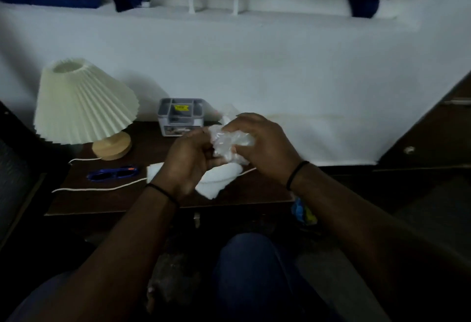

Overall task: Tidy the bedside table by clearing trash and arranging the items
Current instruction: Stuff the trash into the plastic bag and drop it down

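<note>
Head view: both hands meet above the bedside table (102,201), the left hand (187,166) and right hand (262,143) each closed around one crumpled clear plastic wrapper (230,143). Under them lies a white cloth (216,181). Left of the cloth: blue glasses (112,173), pleated lamp (84,107).

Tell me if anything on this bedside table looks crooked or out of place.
Yes. The lamp at the back left leans: its pleated shade tilts off its wooden base. A white cord trails loose across the table, and both hands, left hand and right hand, hold crumpled clear plastic.
</note>
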